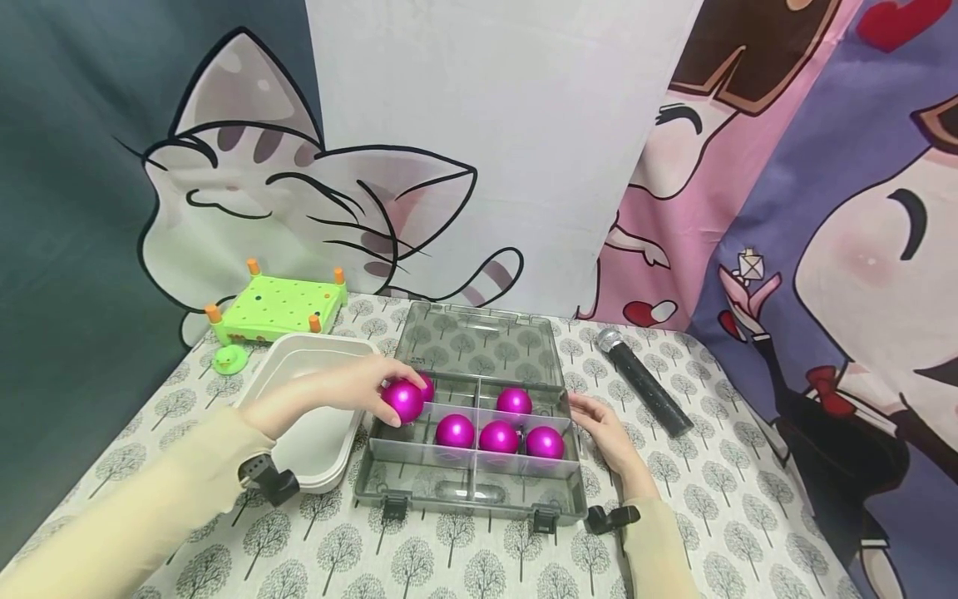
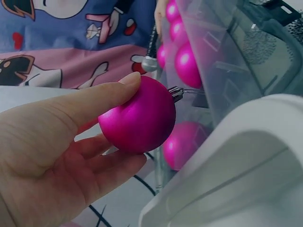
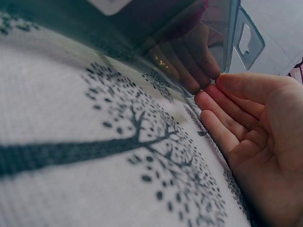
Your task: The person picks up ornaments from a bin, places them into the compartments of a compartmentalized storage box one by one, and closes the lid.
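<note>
My left hand (image 1: 355, 384) pinches a shiny magenta Christmas ball (image 1: 402, 403) between thumb and fingers, over the left side of a grey see-through divided box (image 1: 419, 476). The left wrist view shows the ball's silver cap (image 2: 176, 93) and wire pointing away from the palm. Behind the held ball, another magenta ball (image 1: 427, 386) sits in the back left compartment, partly hidden. Several more magenta balls (image 1: 499, 437) lie in the box's other compartments. Loosely bent fingertips of my right hand (image 1: 609, 433) touch the box's right outer wall, as the right wrist view shows.
A white plastic tub (image 1: 318, 453) stands close to the box's left side. The box's lid (image 1: 479, 341) lies open toward the back. Further left are a green pegged toy table (image 1: 280, 306) and a green duck (image 1: 229, 358). A black microphone (image 1: 647, 387) lies right of the box.
</note>
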A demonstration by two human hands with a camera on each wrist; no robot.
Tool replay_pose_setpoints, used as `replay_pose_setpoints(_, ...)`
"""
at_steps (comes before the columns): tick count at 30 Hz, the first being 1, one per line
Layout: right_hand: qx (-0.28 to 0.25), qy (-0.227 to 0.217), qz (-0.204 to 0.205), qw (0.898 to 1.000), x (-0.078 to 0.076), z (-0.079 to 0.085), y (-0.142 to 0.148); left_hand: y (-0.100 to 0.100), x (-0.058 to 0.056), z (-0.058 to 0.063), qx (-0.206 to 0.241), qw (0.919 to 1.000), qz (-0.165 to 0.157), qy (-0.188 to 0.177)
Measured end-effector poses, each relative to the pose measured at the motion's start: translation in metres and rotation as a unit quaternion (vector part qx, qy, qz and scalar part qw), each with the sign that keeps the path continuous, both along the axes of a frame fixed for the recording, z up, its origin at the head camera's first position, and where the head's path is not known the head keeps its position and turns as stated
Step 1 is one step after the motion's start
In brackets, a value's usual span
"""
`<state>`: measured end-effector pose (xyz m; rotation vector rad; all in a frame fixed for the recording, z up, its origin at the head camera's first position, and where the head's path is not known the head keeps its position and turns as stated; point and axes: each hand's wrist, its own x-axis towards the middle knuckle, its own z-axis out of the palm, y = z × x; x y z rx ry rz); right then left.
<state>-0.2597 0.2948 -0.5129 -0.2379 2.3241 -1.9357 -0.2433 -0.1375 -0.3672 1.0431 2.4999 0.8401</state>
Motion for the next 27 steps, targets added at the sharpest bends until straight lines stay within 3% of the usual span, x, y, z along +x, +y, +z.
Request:
replay_pose_setpoints(10,-0.001,-0.012,-0.004,1.000,0.001,0.002,0.000,0.009,0.001,-0.011,-0.023,0.9996,0.010,0.013)
replay_pose_setpoints(17,0.000,-0.011,0.004,1.000,0.001,0.004,-0.001,0.013,0.001,-0.014,-0.029,0.9994,0.020,0.001)
replay_pose_setpoints(27,0.000,-0.006,0.005,1.000,0.002,0.002,0.000,0.016,0.002,-0.020,-0.056,0.9979,0.012,0.028)
